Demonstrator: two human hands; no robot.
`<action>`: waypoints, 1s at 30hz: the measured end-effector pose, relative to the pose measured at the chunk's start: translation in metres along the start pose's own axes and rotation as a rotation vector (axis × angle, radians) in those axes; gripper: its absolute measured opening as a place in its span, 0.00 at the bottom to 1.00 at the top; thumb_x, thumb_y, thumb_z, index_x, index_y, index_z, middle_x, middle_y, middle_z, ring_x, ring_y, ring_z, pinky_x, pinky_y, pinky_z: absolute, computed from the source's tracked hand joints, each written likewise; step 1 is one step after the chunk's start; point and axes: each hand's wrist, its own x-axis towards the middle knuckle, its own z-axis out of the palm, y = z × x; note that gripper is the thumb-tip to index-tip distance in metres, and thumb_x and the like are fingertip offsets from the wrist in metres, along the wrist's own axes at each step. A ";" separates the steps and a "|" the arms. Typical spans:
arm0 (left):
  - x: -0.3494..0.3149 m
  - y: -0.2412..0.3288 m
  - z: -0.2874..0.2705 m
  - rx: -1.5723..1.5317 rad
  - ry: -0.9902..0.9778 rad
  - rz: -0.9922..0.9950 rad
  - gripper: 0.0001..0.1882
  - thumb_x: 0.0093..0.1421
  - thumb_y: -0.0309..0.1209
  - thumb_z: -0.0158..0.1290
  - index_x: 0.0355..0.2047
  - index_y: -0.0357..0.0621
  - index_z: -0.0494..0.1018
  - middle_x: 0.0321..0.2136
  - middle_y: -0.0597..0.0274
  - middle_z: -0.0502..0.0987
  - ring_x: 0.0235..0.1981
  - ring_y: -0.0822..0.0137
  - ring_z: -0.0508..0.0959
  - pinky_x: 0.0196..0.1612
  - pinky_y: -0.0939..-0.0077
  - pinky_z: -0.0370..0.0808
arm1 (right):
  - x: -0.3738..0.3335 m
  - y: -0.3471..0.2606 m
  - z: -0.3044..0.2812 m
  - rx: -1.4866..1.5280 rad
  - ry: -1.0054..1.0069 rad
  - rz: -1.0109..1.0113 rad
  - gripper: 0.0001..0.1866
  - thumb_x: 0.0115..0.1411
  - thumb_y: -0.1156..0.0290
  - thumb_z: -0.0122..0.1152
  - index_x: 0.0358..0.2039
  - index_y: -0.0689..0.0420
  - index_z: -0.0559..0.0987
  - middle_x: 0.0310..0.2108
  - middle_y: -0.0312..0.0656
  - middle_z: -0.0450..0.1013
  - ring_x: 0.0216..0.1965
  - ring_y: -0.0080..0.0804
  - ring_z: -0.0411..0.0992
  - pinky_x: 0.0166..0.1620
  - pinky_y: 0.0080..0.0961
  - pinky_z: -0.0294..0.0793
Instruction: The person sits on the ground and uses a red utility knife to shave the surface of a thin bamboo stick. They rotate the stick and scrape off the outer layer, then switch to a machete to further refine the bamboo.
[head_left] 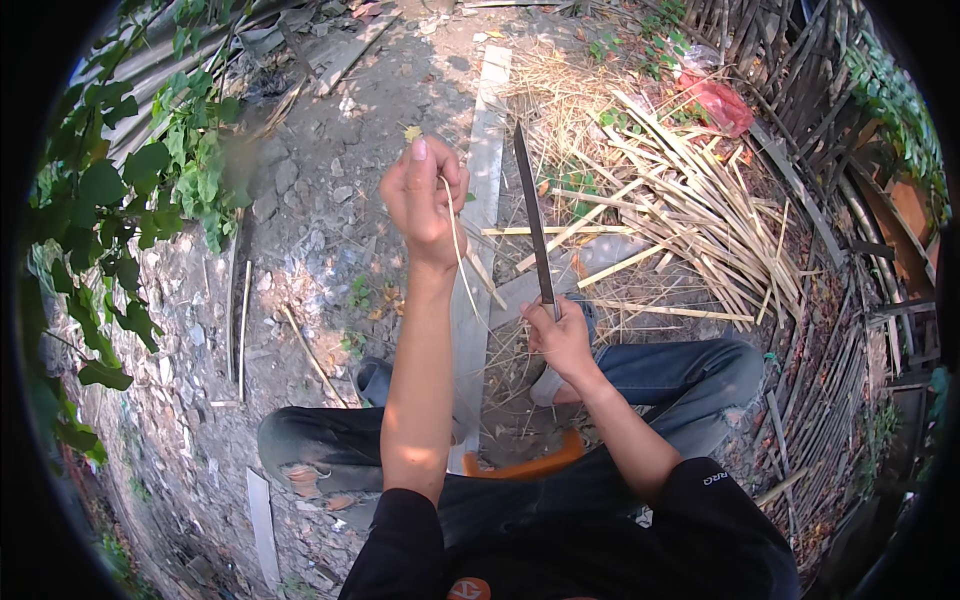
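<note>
Raised in front of me, my left hand (pixel 425 205) is closed around a thin pale strip (pixel 455 232), likely bamboo, which curves down beside the wrist. My right hand (pixel 562 340) grips a long, narrow, dark knife (pixel 532 210) by its lower end, the blade pointing up and away from me. The knife stands apart from the strip. Its handle is mostly hidden in my fingers. A long pale board (pixel 480 200) lies on the ground below my hands, running away from me between my legs.
A large heap of split bamboo strips (pixel 715 215) lies at the right, with fine shavings (pixel 550 95) beyond the board. A red plastic bag (pixel 718 103) lies behind the heap. An orange seat edge (pixel 530 458) shows between my legs. Leafy vines (pixel 130 200) hang at the left.
</note>
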 end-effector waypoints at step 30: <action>-0.044 -0.059 0.012 0.107 0.145 0.107 0.35 0.76 0.56 0.44 0.18 0.44 0.57 0.16 0.76 0.55 0.18 0.82 0.56 0.20 0.77 0.49 | -0.044 -0.013 0.022 0.177 0.151 -0.252 0.17 0.73 0.71 0.56 0.26 0.53 0.63 0.12 0.32 0.58 0.13 0.21 0.58 0.20 0.26 0.63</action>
